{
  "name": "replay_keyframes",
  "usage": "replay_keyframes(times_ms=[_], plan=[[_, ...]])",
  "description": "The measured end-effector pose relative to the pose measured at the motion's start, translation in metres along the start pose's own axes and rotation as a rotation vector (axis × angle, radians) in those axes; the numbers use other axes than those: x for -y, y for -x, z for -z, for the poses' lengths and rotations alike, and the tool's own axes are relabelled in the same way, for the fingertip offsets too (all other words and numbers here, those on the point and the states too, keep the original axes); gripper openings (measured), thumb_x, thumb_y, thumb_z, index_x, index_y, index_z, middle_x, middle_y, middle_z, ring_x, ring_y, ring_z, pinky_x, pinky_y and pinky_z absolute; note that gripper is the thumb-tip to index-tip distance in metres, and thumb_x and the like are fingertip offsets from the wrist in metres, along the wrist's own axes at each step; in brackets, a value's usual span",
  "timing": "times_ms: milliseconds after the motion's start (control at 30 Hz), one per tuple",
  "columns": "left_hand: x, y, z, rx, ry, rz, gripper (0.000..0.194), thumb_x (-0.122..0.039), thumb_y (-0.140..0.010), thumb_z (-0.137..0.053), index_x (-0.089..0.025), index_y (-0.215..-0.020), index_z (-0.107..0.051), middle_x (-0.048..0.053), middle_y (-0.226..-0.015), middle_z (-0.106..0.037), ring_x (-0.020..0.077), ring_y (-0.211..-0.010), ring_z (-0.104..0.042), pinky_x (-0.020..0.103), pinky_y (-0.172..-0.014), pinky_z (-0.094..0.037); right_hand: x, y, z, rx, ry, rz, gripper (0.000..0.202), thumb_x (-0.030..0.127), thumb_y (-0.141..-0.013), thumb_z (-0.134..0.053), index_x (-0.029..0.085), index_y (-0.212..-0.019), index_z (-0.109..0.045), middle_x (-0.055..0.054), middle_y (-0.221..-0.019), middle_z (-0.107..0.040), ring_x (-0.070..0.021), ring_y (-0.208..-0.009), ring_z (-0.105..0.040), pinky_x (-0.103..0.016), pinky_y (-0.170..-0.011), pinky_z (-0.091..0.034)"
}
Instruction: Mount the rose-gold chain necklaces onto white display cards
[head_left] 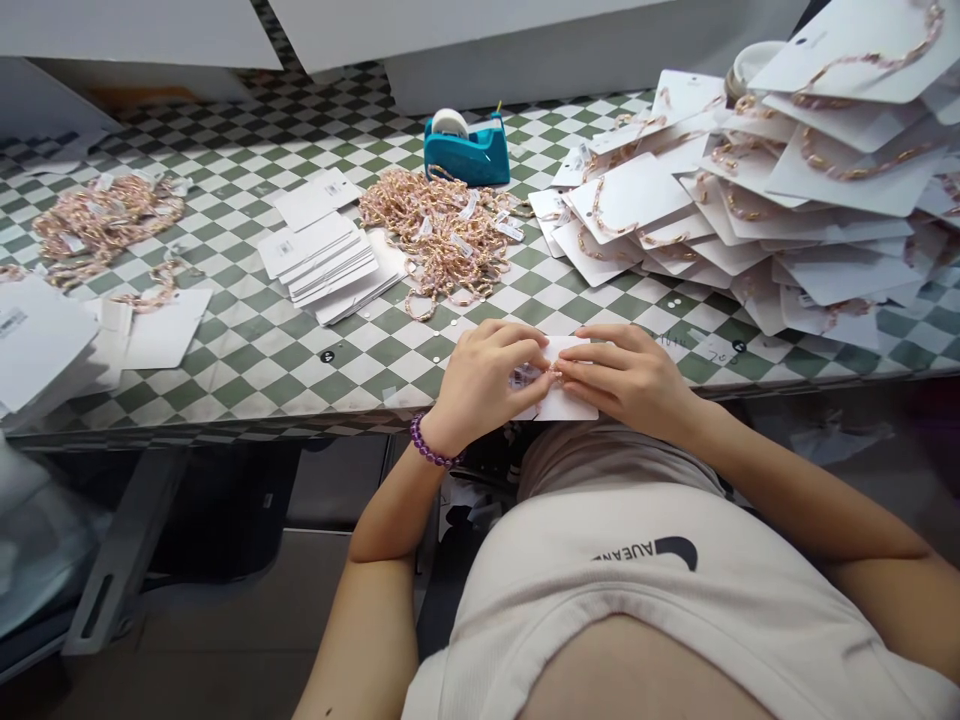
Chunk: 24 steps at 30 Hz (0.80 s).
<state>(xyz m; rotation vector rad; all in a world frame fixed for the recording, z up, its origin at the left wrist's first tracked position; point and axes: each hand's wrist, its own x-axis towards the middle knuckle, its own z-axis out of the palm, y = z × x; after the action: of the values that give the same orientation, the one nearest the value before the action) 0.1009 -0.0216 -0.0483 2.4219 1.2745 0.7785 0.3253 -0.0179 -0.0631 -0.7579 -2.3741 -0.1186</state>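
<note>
A white card [574, 402] lies at the table's front edge, under both my hands. My left hand [499, 370] is closed at the card's left side, its thumb and fingertips pinching at a pink beaded bracelet [556, 372] near the card's middle. From the right, my right hand [637, 378] reaches over the card with fingers together, their tips touching the same beads. A small clear tag shows under the left fingers. Part of the bracelet is hidden by my fingers.
Behind my hands lie a heap of beaded bracelets [442, 235], a stack of white cards [330, 255] and a teal tape dispenser [469, 150]. Carded bracelets [750, 200] pile up at right. More bracelets [109, 220] and cards [37, 335] sit at left.
</note>
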Motion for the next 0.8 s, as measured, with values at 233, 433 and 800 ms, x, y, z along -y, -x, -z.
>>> replay_keyframes(times_ms=[233, 433, 800], plan=[[0.0, 0.0, 0.0, -0.005, -0.001, 0.009, 0.017, -0.034, -0.09, -0.064, -0.021, -0.079, -0.067, 0.001, -0.111, -0.073, 0.0215, -0.106, -0.061, 0.037, -0.094, -0.046, 0.003, 0.0, -0.004, -0.024, -0.02, -0.03, 0.014, 0.025, -0.093, -0.063, 0.023, -0.102, -0.074, 0.001, -0.099, -0.076, -0.0195, -0.106, -0.065, -0.034, -0.088, -0.052], [0.009, 0.0, 0.002, 0.008, 0.092, -0.04, 0.022, -0.031, -0.097, -0.055, -0.02, -0.084, -0.068, 0.003, -0.111, -0.073, 0.0183, -0.105, -0.062, 0.034, -0.096, -0.047, 0.002, -0.004, -0.002, 0.027, -0.167, -0.129, 0.014, 0.026, -0.093, -0.063, 0.023, -0.097, -0.076, -0.001, -0.098, -0.075, -0.0194, -0.102, -0.063, -0.035, -0.09, -0.055], [0.008, 0.003, 0.013, -0.047, 0.059, -0.078, 0.019, -0.025, -0.098, -0.053, -0.018, -0.1, -0.07, 0.007, -0.115, -0.072, 0.0204, -0.111, -0.063, 0.038, -0.101, -0.049, 0.004, -0.007, 0.0, 0.003, -0.117, -0.097, 0.014, 0.025, -0.093, -0.063, 0.021, -0.095, -0.076, -0.002, -0.096, -0.075, -0.0192, -0.096, -0.061, -0.034, -0.085, -0.056]])
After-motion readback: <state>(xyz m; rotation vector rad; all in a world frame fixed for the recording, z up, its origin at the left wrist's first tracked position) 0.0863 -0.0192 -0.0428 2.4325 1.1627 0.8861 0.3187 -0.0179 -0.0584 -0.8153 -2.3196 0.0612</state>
